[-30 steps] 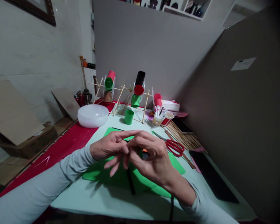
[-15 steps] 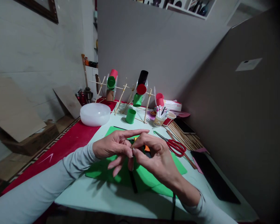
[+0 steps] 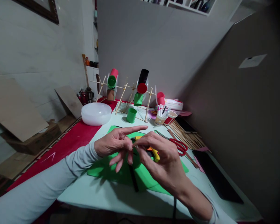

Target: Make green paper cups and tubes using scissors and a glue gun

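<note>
My left hand (image 3: 114, 144) is over the green sheets (image 3: 144, 175), its index finger stretched out to the right and its thumb pressed in against a bent finger. Close beside it, my right hand (image 3: 161, 157) pinches with thumb and index finger. Anything between the fingertips of either hand is too small to name. Behind and below my right hand lies a tool with yellow grips (image 3: 156, 154), partly hidden, perhaps pliers. A black strip (image 3: 133, 179) rests on the green sheets below my left fingers. Red-handled scissors (image 3: 179, 146) lie to the right.
At the back stands a stick frame (image 3: 148, 104) carrying coloured paper tubes (image 3: 142, 88). A green tube (image 3: 131, 115) and a translucent white bowl (image 3: 96, 114) are before it. Cups of markers (image 3: 161, 119), wooden sticks (image 3: 186, 137) and a black sheet (image 3: 217, 177) occupy the right side.
My right hand has drawn slightly to the right, opening a small gap between the two hands' fingertips. More of the yellow-gripped tool shows now. My left hand has barely moved.
</note>
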{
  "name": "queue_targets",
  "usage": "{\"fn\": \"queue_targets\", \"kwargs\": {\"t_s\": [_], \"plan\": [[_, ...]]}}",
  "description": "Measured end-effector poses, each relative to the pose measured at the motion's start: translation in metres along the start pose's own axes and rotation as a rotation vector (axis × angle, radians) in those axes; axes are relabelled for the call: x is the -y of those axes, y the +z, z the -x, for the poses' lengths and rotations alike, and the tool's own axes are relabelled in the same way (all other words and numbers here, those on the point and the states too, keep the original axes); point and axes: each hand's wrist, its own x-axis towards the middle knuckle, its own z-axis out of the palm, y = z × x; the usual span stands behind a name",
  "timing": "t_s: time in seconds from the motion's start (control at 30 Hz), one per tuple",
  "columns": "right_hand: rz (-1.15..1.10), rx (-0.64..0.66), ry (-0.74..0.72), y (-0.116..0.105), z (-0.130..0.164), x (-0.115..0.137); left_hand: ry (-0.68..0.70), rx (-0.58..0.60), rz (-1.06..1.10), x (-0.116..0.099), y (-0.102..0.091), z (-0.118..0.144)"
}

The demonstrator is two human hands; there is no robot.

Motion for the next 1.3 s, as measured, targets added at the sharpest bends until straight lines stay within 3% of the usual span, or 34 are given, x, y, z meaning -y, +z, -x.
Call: {"fn": "queue_targets", "kwargs": {"t_s": [0.23,0.4,0.77,0.9,1.07,1.3], "plan": [[-0.015,0.043,0.080,0.002,0.008,-0.006,0.042,-0.068,-0.057,-0.003,0.002,-0.001],[-0.089,0.053,0.158,0.004,0.005,-0.011,-0.040,-0.103,-0.162,-0.004,0.002,0.000],[-0.061,-0.052,0.163,0.013,0.010,-0.002,0.015,-0.293,-0.380,0.002,0.002,-0.003],[-0.098,-0.041,0.226,-0.002,0.018,0.002,0.045,-0.350,-0.418,-0.002,0.001,-0.005],[-0.209,-0.067,0.382,-0.029,0.031,-0.008,0.214,-0.413,-0.471,-0.012,-0.003,-0.002],[-0.231,-0.054,0.502,-0.083,0.076,-0.025,0.261,-0.484,-0.677,-0.010,-0.004,-0.005]]}}
